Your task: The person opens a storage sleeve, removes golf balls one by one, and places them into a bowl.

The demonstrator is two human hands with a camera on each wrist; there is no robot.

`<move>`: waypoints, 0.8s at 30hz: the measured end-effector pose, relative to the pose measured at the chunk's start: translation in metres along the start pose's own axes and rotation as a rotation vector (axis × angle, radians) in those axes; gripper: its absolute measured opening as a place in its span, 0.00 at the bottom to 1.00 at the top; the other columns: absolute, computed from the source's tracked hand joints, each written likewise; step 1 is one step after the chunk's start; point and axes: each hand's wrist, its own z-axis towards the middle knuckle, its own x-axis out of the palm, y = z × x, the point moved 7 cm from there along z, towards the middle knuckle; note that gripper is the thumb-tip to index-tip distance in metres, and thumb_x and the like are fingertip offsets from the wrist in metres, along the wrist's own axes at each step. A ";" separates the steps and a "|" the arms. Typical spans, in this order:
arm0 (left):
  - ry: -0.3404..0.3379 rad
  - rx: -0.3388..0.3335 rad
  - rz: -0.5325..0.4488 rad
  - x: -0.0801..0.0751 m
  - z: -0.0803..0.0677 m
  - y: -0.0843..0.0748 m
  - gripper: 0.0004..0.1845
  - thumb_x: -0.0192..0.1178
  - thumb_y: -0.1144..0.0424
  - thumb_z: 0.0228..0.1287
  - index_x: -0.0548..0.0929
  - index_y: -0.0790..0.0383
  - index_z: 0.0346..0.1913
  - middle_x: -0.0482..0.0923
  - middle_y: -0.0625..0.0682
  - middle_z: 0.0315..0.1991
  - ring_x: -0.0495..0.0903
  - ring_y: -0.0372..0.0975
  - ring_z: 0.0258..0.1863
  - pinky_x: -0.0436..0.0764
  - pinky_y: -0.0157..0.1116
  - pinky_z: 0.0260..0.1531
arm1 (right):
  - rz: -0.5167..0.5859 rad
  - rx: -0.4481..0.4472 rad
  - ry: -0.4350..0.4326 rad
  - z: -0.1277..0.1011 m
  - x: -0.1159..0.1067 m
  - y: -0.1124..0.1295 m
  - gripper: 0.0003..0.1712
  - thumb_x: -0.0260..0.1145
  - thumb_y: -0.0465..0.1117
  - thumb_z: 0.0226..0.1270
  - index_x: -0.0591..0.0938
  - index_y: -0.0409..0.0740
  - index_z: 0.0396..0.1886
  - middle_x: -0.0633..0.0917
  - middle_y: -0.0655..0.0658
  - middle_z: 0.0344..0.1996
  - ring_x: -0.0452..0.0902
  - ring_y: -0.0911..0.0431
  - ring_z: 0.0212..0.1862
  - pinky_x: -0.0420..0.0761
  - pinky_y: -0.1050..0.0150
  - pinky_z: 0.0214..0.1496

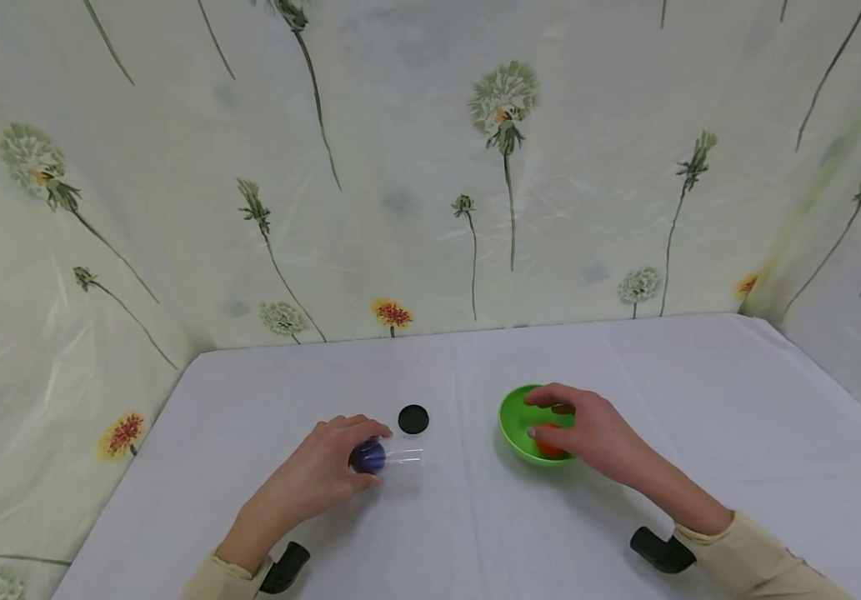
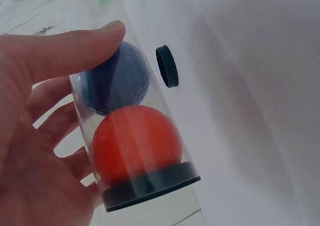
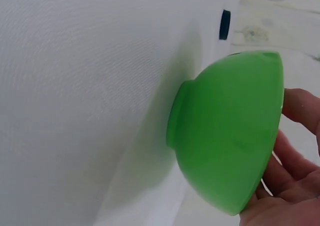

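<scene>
My left hand (image 1: 323,467) grips a clear tube (image 1: 404,457), tilted to lie nearly level with one end toward the right. Inside it are a blue ball (image 2: 117,78) and a red-orange ball (image 2: 137,143), the latter against a black end cap (image 2: 152,186). The head view hides that red-orange ball behind the hand. My right hand (image 1: 588,429) reaches over a green bowl (image 1: 513,417), fingers spread and thumb across an orange ball (image 1: 550,450) in it. The bowl's wall hides this ball in the right wrist view.
A loose black cap (image 1: 413,419) lies on the white-covered table (image 1: 625,367) between the hands, just beyond the tube. Behind the table hangs a flower-printed curtain (image 1: 400,167), which also runs along both sides.
</scene>
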 end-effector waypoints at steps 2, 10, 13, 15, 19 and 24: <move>-0.004 0.003 0.002 0.000 0.000 0.000 0.26 0.75 0.68 0.50 0.81 0.57 0.54 0.80 0.49 0.51 0.75 0.43 0.49 0.70 0.50 0.53 | 0.035 -0.007 -0.007 0.000 0.000 0.001 0.21 0.72 0.49 0.62 0.82 0.52 0.55 0.82 0.51 0.54 0.74 0.43 0.59 0.74 0.45 0.57; -0.010 0.014 0.004 -0.002 0.001 -0.002 0.26 0.75 0.68 0.50 0.81 0.56 0.55 0.80 0.49 0.51 0.75 0.42 0.48 0.70 0.50 0.53 | 0.218 -0.112 -0.032 0.001 0.009 0.024 0.20 0.72 0.44 0.63 0.81 0.46 0.54 0.83 0.47 0.51 0.78 0.48 0.55 0.73 0.46 0.60; -0.004 0.013 0.005 -0.001 0.001 -0.003 0.26 0.74 0.68 0.50 0.81 0.56 0.55 0.80 0.49 0.50 0.75 0.42 0.47 0.71 0.49 0.52 | 0.275 -0.126 -0.039 0.000 0.018 0.036 0.20 0.72 0.41 0.63 0.81 0.46 0.54 0.82 0.46 0.51 0.78 0.48 0.54 0.75 0.49 0.59; -0.002 0.016 0.010 -0.001 0.001 -0.003 0.26 0.74 0.68 0.50 0.81 0.56 0.55 0.81 0.48 0.50 0.75 0.41 0.46 0.71 0.49 0.51 | 0.307 -0.131 -0.040 -0.001 0.024 0.044 0.21 0.73 0.40 0.62 0.81 0.46 0.54 0.82 0.47 0.51 0.78 0.49 0.54 0.76 0.51 0.58; -0.009 0.035 0.033 -0.001 0.002 -0.005 0.25 0.75 0.67 0.50 0.81 0.55 0.54 0.81 0.47 0.49 0.75 0.40 0.45 0.71 0.47 0.50 | 0.340 -0.133 -0.022 -0.002 0.038 0.058 0.23 0.73 0.40 0.61 0.80 0.47 0.57 0.81 0.50 0.53 0.78 0.51 0.54 0.77 0.54 0.57; 0.000 0.024 0.049 -0.001 0.004 -0.006 0.25 0.74 0.66 0.51 0.81 0.55 0.54 0.81 0.48 0.50 0.75 0.40 0.46 0.71 0.47 0.51 | 0.360 -0.101 0.043 -0.001 0.058 0.065 0.23 0.72 0.43 0.63 0.80 0.51 0.58 0.80 0.49 0.54 0.78 0.47 0.55 0.77 0.53 0.57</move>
